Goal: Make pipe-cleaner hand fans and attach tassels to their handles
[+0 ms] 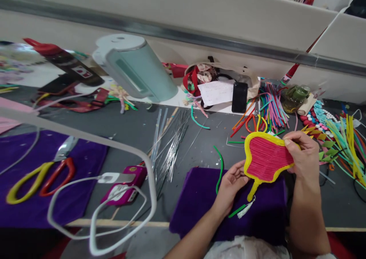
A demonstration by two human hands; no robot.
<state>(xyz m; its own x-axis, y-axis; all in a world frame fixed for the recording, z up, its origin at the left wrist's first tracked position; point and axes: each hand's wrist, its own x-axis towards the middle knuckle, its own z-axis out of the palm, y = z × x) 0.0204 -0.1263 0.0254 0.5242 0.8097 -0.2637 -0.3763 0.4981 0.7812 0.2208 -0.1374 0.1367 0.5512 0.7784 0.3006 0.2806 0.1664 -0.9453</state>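
Note:
A small fan (268, 155) of pink pipe cleaners has a yellow fuzzy border, a short yellow handle and a white tassel (246, 208). My right hand (303, 156) pinches its upper right edge between thumb and fingers. By the lower left edge is my left hand (232, 181), its fingers loosely curled and apart; whether the fingertips touch the fan I cannot tell. Underneath lies a folded purple cloth (197, 198). One green pipe cleaner (220, 167) curves beside my left hand, and a short green piece (236, 211) lies near the tassel.
Large scissors (57, 167) with yellow and red handles lie on another purple cloth at left. A white cable (153, 183) loops near a magenta device (126, 186). Thin wires (174, 148), a pale green jug (143, 68), a black phone (239, 97) and pipe-cleaner bundles (273, 106) occupy the desk.

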